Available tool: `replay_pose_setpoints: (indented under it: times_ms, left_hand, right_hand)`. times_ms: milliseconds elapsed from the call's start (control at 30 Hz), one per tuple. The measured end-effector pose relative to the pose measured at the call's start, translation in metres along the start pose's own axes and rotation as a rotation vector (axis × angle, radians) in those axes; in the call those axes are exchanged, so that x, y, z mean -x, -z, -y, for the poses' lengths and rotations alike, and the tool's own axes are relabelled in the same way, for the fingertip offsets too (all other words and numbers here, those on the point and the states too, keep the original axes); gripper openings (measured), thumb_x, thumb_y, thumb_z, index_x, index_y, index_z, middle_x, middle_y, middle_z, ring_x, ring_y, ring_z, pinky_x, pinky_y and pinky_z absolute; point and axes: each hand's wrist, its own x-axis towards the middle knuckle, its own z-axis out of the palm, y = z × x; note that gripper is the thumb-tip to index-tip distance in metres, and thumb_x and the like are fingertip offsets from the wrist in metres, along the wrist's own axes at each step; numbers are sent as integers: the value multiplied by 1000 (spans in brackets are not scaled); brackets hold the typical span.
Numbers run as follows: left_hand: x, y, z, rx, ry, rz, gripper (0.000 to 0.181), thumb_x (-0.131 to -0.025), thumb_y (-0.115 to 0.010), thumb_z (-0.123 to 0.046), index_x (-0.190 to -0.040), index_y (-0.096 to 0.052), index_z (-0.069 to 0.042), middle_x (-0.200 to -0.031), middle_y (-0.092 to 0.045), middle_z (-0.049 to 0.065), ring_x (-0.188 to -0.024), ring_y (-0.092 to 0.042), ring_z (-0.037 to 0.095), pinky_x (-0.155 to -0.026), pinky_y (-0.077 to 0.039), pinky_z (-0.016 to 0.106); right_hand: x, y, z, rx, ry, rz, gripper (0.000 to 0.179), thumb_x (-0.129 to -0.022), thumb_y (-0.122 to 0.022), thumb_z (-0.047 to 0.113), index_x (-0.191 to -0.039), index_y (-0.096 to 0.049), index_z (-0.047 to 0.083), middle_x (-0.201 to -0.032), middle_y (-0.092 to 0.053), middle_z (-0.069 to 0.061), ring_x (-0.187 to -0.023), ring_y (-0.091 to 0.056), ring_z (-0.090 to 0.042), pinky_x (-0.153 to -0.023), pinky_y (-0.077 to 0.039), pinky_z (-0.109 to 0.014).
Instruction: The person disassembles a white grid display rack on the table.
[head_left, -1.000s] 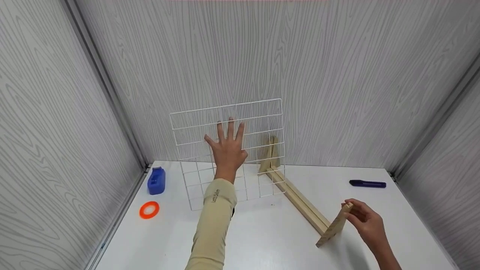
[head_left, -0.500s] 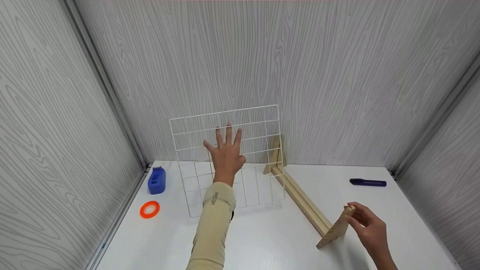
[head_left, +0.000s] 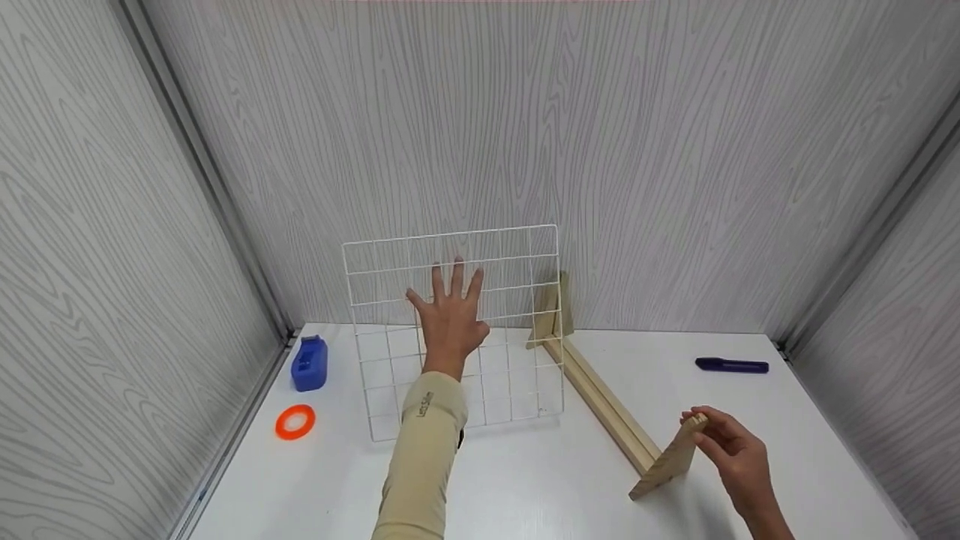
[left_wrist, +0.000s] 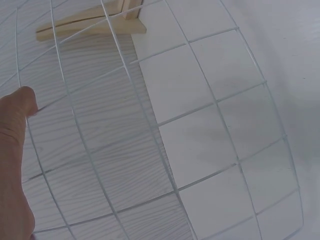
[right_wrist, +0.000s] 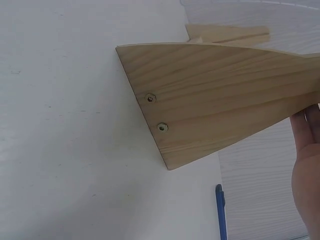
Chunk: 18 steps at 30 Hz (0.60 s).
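In the head view my left hand (head_left: 450, 322) lies spread against a white wire grid panel (head_left: 450, 235), fingers straight and fingertips at its upper wires. The panel stands nearly upright, its lower edge close over the white table. In the left wrist view the thumb (left_wrist: 22, 102) meets a wire. At the right, my right hand (head_left: 739, 457) pinches the top tip of the near end board (head_left: 670, 466) of a wooden stand. A grooved rail (head_left: 604, 405) joins it to the far end board (head_left: 568, 300). Two bolts show on the near board (right_wrist: 215, 90) in the right wrist view.
On the table's left side are a blue tape dispenser (head_left: 309, 367) and an orange ring (head_left: 295, 436). A dark blue utility knife (head_left: 733, 366) lies at the back right. Patterned panels (head_left: 450, 112) wall the table at the back and both sides.
My left hand and the wire panel have come down toward the table, and the panel sits more level. The stand's far end has swung slightly right; my right hand stays on the near board.
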Motion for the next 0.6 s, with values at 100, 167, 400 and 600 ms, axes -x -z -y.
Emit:
replay_pose_setpoints:
  times_ms: [100, 167, 400, 600]
  left_hand:
    - [1, -2, 0, 11, 5, 13, 93, -80, -77, -49, -159, -32, -33, -168, -27, 5, -151, -29, 41, -102, -34, 80]
    - [1, -2, 0, 17, 11, 27, 93, -80, -76, -49, -160, -31, -33, -169, -26, 4, -151, -29, 41, -102, -33, 81]
    - [2, -5, -2, 42, 8, 59, 89, -81, -74, -44, -159, -33, -32, -168, -26, 5, -151, -28, 42, -102, -32, 81]
    - [5, -10, -1, 48, 7, 79, 86, -80, -71, -39, -158, -36, -31, -167, -29, 6, -151, -29, 42, -102, -33, 81]
  right_hand:
    - [2, 0, 1, 9, -6, -19, 37, -94, -69, 2, -129, -62, -4, -111, -74, 10, -104, -71, -2, -86, -57, -15]
    - [3, 0, 1, 13, -6, -36, 37, -93, -70, 1, -129, -62, -4, -110, -74, 10, -103, -71, -2, -86, -57, -15]
    - [10, -2, 2, -7, 18, -89, 37, -90, -70, -5, -126, -64, -6, -107, -75, 9, -100, -72, -3, -84, -58, -16]
    - [16, -6, 2, -39, 21, -133, 38, -87, -70, -11, -125, -64, -9, -106, -76, 8, -98, -73, -4, -81, -58, -17]
